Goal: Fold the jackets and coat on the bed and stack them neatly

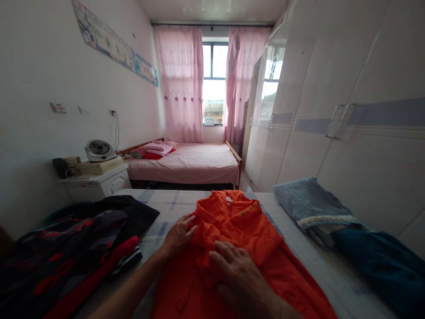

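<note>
An orange collared jacket (232, 221) lies spread on the bed nearest me, its collar at the far end and small yellowish lettering on the chest. My left hand (179, 235) rests on the jacket's left shoulder edge, fingers stretched out. Over the middle of the front, my right hand (237, 268) lies with fingers extended against the bunched cloth; its thumb side is partly blurred. Neither hand visibly grips the fabric. The jacket's lower part runs out of view beneath my forearms.
Dark and red clothes (86, 248) are heaped on the left. A folded grey-blue cloth (312, 204) and dark teal fabric (381, 257) lie right. Beyond are a pink-covered bed (189, 161), a bedside cabinet (109, 181) with a fan (99, 150), and a white wardrobe (358, 164).
</note>
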Available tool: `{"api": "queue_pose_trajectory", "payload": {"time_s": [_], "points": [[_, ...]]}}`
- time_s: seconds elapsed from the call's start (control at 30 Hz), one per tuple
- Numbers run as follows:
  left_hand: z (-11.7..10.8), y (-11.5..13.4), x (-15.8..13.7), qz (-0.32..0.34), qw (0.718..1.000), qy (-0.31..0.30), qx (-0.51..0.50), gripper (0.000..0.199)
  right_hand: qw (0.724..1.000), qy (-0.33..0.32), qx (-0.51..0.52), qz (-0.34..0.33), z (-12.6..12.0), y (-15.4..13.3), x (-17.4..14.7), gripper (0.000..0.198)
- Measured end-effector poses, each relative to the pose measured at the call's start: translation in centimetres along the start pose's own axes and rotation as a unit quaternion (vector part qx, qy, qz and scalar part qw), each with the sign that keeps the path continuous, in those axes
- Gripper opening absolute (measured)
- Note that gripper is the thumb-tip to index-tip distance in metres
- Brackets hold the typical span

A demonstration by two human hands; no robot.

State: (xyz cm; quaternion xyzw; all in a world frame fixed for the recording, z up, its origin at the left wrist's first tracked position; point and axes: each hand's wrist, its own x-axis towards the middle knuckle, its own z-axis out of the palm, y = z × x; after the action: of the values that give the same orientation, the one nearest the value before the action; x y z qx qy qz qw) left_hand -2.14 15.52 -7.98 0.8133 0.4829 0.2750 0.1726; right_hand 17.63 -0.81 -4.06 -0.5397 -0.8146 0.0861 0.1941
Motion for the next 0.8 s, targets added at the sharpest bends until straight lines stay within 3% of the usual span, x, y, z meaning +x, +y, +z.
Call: {"api": "queue_pose_trajectory", "payload": {"time_s": [0.07, 0.1, 0.3, 0.33, 0.47, 0.5, 0.57, 0.67, 0.8], "points": [[0.3, -0.4, -0.4, 0.001, 1.0, 0.005, -0.007, 0.044, 0.999, 0.015, -0.038, 0.023, 0.1, 0.3, 0.8, 0.023], [0.4, -0.5, -0.5, -0.001, 1.0, 0.01, -0.013, 0.045, 0.998, 0.029, -0.051, 0.029, -0.2, 0.6, 1.1, 0.018], [0.5, -1.0, -0.9, -0.018, 0.997, 0.048, -0.054, 0.04, 0.968, 0.181, -0.139, -0.105, -3.9, 2.6, 0.2, 0.017], [0.5, -1.0, -1.0, -0.021, 0.996, 0.056, -0.061, 0.039, 0.969, 0.165, -0.147, -0.106, -4.1, 3.0, -0.4, 0.017], [0.6, -0.9, -1.0, -0.03, 0.991, 0.101, -0.083, 0.035, 0.995, -0.073, -0.062, -0.02, -3.8, 4.5, -2.2, 0.025], [0.6, -0.9, -1.0, -0.033, 0.989, 0.117, -0.087, 0.035, 0.995, -0.095, -0.036, 0.007, -3.8, 4.8, -2.0, 0.025], [0.5, -0.8, -1.0, -0.039, 0.984, 0.149, -0.091, 0.035, 0.997, -0.05, -0.017, 0.047, -4.1, 4.8, -0.2, 0.024], [0.3, -0.4, -1.2, -0.027, 0.98, 0.179, -0.085, 0.032, 0.996, 0.06, -0.026, 0.054, -4.4, 3.9, 5.3, 0.022], [0.0, 0.5, -1.7, 0.027, 0.983, 0.171, -0.056, 0.022, 0.992, 0.056, -0.067, 0.095, -2.8, 2.5, 13.8, 0.026]]}}
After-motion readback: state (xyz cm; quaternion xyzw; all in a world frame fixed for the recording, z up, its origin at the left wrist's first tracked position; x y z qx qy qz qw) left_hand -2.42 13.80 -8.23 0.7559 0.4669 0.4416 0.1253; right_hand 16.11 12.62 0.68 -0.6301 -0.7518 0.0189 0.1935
